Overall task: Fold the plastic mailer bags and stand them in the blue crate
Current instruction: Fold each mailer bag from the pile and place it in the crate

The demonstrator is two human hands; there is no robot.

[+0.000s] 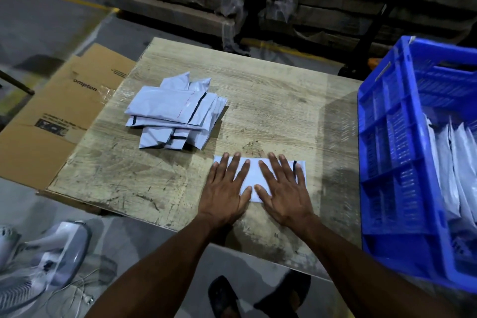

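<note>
Right now both hands lie flat, fingers spread, on one white mailer bag (254, 177) at about 5 o'clock on the bench (271, 100). The left hand (227, 188) and right hand (281, 188) sit side by side, thumbs nearly touching; neither grip closes on anything, the palms only press down, probably to flatten a fold and push air out so the crease holds. A loose pile of mailers (175, 113) waits at 10 o'clock, well apart. At 3 o'clock the blue crate (387, 152) has white bags standing on edge inside, near enough for an easy transfer. Palms hide most of the pressed bag, so its fold count is unclear, and the crate is cut off at the frame edge.
</note>
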